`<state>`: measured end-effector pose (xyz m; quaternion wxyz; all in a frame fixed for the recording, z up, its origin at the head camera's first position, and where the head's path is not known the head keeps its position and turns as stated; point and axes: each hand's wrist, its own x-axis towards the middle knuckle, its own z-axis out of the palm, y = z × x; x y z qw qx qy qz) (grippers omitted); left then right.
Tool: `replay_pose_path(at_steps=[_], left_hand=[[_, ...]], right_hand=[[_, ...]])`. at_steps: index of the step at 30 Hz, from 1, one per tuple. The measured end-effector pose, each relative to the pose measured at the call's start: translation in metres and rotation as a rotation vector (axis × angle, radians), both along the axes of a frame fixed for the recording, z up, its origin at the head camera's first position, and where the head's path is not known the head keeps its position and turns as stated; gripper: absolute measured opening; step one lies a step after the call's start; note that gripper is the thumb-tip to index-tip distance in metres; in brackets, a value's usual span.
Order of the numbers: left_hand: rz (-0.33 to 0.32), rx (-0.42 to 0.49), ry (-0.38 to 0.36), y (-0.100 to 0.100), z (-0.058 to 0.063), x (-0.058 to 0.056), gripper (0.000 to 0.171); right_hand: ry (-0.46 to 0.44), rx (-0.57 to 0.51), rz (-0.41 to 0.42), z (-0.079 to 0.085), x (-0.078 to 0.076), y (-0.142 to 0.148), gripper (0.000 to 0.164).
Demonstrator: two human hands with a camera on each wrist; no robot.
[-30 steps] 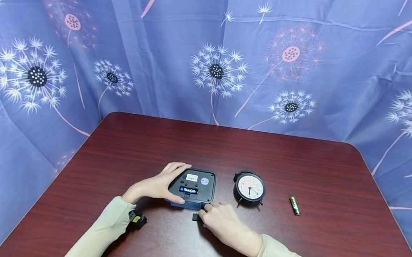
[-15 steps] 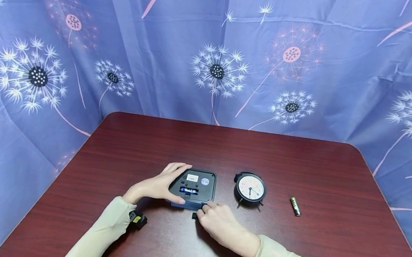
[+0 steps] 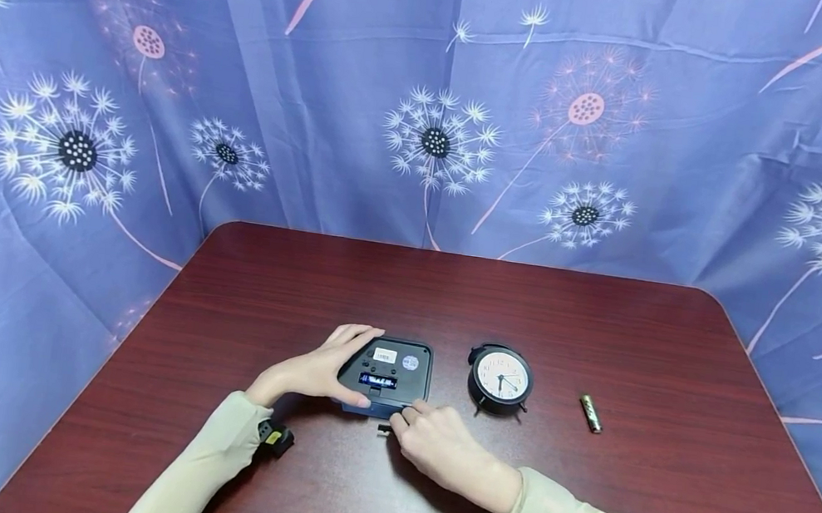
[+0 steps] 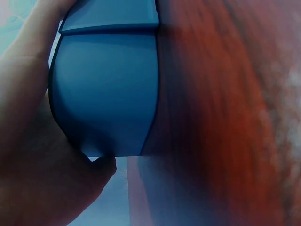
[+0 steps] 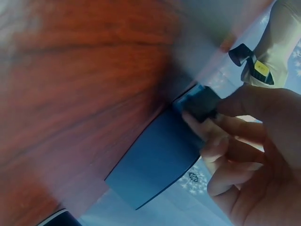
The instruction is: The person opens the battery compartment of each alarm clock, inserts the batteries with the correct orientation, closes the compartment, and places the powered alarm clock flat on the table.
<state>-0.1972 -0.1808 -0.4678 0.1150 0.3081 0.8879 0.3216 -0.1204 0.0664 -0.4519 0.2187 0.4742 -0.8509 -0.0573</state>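
Observation:
A dark blue-black box-shaped clock lies with its labelled back upward, and a blue battery sits in the slot there. My left hand grips its left side, thumb on the near edge and fingers over the far edge. In the left wrist view the clock's smooth blue side fills the space beside the thumb. At the clock's near right corner, my right hand pinches a small black battery cover between thumb and fingers. Most of the cover is hidden in the head view.
A round black alarm clock with a white face stands right of the box-shaped one. Farther right lies a loose gold-and-dark battery. All rest on a reddish-brown wooden table, with a blue dandelion-print curtain behind and at the sides.
My right hand has shifted slightly left along the clock's near edge, and the small black cover has turned so less of it shows. The left hand and the clock keep their places.

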Motion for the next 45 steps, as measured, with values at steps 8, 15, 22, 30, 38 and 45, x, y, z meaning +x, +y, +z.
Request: replay_pose_path(at_steps=[8, 15, 22, 30, 38, 45], left_hand=[[-0.006, -0.002, 0.000, 0.001, 0.002, 0.000, 0.103], [-0.017, 0.000, 0.011, 0.000, 0.000, 0.001, 0.103], [-0.023, -0.006, -0.001, 0.000, -0.001, 0.001, 0.102], [-0.026, -0.003, -0.001, 0.000, -0.001, 0.000, 0.102], [-0.022, 0.005, 0.015, 0.000, 0.000, 0.000, 0.103], [-0.022, 0.010, 0.002, 0.000, 0.002, 0.001, 0.103]], right_hand=[[-0.070, -0.171, 0.041, 0.005, -0.006, -0.003, 0.019], [-0.040, -0.336, 0.039, 0.011, -0.017, -0.010, 0.016], [-0.051, -0.339, 0.004, 0.013, -0.024, -0.015, 0.014], [-0.096, -0.309, -0.026, 0.015, -0.028, -0.020, 0.004], [-0.107, -0.307, -0.073, 0.013, -0.030, -0.027, 0.007], [-0.099, -0.287, -0.118, 0.013, -0.030, -0.034, 0.007]])
